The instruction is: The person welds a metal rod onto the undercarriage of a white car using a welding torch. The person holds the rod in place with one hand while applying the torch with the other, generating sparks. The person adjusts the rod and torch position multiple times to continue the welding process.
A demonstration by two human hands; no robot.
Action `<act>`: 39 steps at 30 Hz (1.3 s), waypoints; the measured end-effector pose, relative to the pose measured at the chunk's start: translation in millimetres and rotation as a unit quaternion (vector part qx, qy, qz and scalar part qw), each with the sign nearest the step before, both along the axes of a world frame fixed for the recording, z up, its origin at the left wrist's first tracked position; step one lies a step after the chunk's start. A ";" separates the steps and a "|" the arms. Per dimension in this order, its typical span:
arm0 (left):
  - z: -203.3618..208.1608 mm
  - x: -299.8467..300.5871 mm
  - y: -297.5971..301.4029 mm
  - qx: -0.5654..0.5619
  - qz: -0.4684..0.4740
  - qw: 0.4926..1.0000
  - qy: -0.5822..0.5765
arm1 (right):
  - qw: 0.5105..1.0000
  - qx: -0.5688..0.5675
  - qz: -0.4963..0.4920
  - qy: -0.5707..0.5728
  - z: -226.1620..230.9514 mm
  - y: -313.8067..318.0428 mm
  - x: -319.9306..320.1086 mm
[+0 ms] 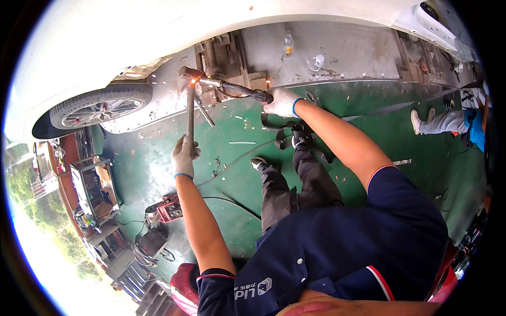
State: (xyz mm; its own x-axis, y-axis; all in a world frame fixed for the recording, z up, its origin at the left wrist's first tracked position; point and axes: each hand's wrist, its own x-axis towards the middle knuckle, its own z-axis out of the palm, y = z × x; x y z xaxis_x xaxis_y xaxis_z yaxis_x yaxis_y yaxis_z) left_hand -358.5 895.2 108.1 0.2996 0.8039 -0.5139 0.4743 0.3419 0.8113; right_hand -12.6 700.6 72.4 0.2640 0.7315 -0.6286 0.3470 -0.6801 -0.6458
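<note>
My left hand (pixel 183 156), in a white knit glove with a blue cuff, is closed round the lower handle of a hammer (pixel 190 113). The hammer stands handle down in the picture, its rusty head near metal clamp parts under the white car body (pixel 174 31). My right hand (pixel 283 102), gloved alike, grips the black end of a torch-like tool (pixel 237 88) with a silvery neck. Its tip meets the hammer where the handle joins the head. An orange glow shines there, and small sparks fly around. Whether the tip touches the hammer, I cannot tell.
A car wheel (pixel 100 106) is at the left. On the grey platform (pixel 358 52) stand two clear plastic bottles (pixel 288 45). Straps (pixel 279 131) and a cable (pixel 232 200) lie on the green floor. A red machine (pixel 169 209) sits lower left; another person (pixel 453 122) is at far right.
</note>
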 end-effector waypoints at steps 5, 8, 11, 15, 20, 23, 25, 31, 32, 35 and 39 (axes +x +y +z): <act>-12.6 -12.2 -11.4 -0.023 0.089 0.988 -0.120 | 0.999 0.035 -0.004 -0.012 -20.6 4.4 -4.8; -25.4 -21.6 -13.2 -0.028 0.124 0.980 -0.152 | 0.999 0.048 0.002 -0.002 -24.4 4.9 -5.5; -32.6 -25.9 -15.7 -0.022 0.135 0.976 -0.171 | 0.998 0.057 0.005 0.009 -21.6 5.9 -6.5; -31.1 -28.4 -20.4 -0.022 0.138 0.975 -0.173 | 0.999 0.032 0.003 0.025 -11.5 8.3 -8.6; -26.5 -21.0 -22.5 -0.014 0.136 0.979 -0.155 | 0.998 0.057 0.001 -0.012 -48.0 13.5 -6.8; -29.2 -25.5 -23.1 -0.007 0.133 0.978 -0.158 | 0.998 0.058 -0.008 0.003 -41.8 14.5 -8.5; -29.6 -26.9 -23.5 -0.002 0.132 0.979 -0.152 | 0.998 0.066 -0.016 0.009 -36.8 14.5 -9.0; -26.7 -21.8 -23.8 0.003 0.127 0.982 -0.143 | 0.998 0.029 -0.031 0.039 -42.8 16.2 -5.6; -25.9 -21.1 -23.9 0.004 0.128 0.982 -0.141 | 0.998 0.019 -0.034 0.046 -38.8 16.6 -5.9; -23.0 -18.4 -25.6 0.008 0.132 0.982 -0.133 | 0.997 0.015 -0.043 0.056 -31.3 15.9 -7.0; -31.2 -27.8 -24.0 0.007 0.146 0.978 -0.149 | 0.991 0.026 -0.064 0.112 -10.9 11.2 -10.4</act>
